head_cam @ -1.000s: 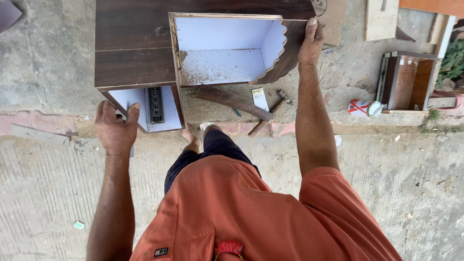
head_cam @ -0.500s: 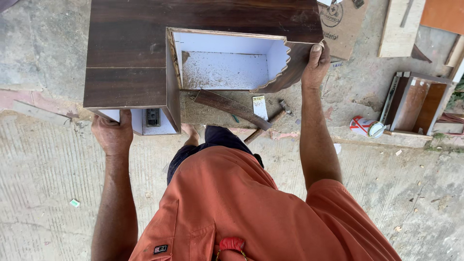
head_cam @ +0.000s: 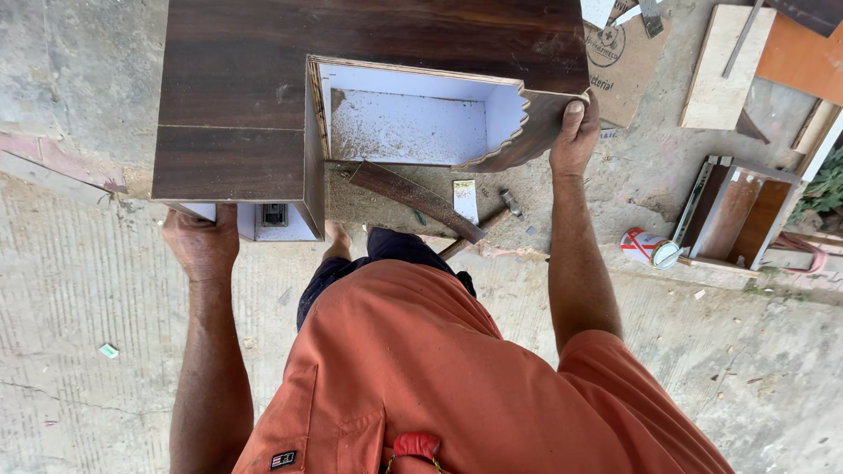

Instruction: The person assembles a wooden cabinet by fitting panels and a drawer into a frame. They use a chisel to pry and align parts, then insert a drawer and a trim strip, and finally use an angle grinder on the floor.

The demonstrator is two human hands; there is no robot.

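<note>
Nearest the camera is the person's orange shirt [head_cam: 457,386], with dark trousers [head_cam: 386,259] below it toward the ground. Both arms reach forward from it.

The left hand [head_cam: 204,244] grips the near lower edge of a dark wood-grain cabinet [head_cam: 263,96], fingers tucked under the panel and thumb pressed on its edge, so the hand is closed on the cabinet. Just right of this grip, on the white underside of the cabinet, sits a small black fitting [head_cam: 274,214].

The right hand [head_cam: 575,136] is clasped on the scalloped dark side panel at the cabinet's right end, thumb on top and fingers wrapped behind. The cabinet hangs between the two grips, held off the ground, its open white compartment [head_cam: 408,123] facing the person just left of the right hand.

Below the cabinet, between the grips, a curved dark wood offcut [head_cam: 413,197] and a hammer [head_cam: 479,230] lie on the concrete floor [head_cam: 88,351], beside a small white card [head_cam: 464,200].

Farther out, right of the right hand, stand a red and white can [head_cam: 648,247] and a small wooden drawer box [head_cam: 738,215]. Beyond them lie a cardboard sheet [head_cam: 619,66] and a pale board [head_cam: 718,70].
</note>
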